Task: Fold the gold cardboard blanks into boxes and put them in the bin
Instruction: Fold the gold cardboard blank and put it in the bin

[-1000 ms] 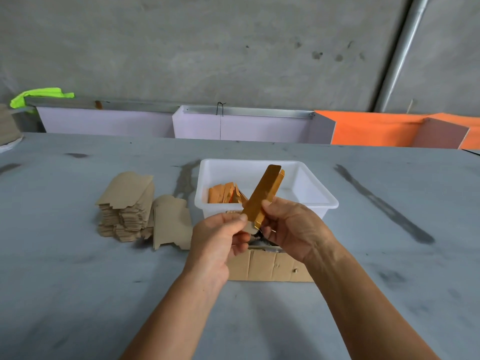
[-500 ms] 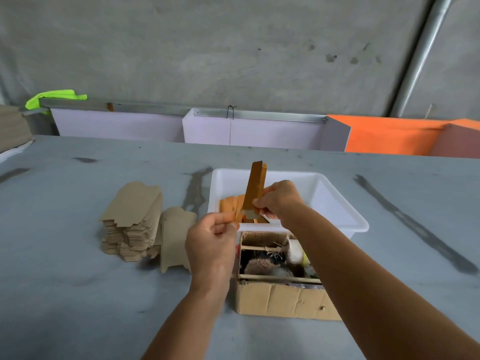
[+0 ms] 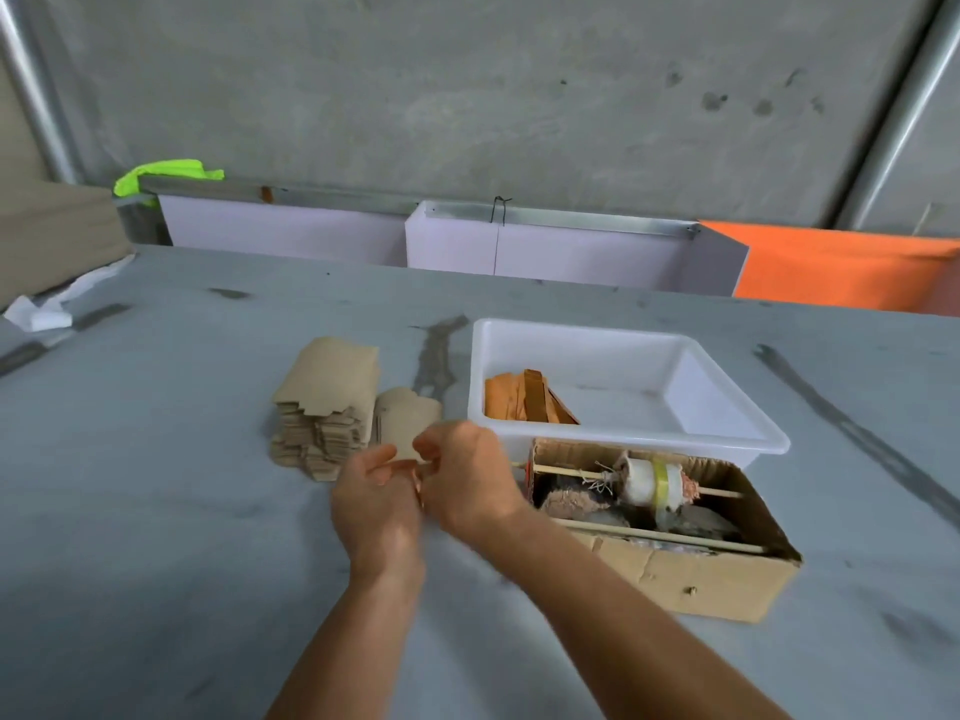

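Head view: we count few boxes [image 3: 524,405] in bin [image 3: 727,439]; hands [image 3: 426,480] pinch loose blank [image 3: 405,426] beside stack [image 3: 324,407], left of bin.

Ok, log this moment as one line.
both hands at loose flat brown blank | folded gold boxes in white plastic bin
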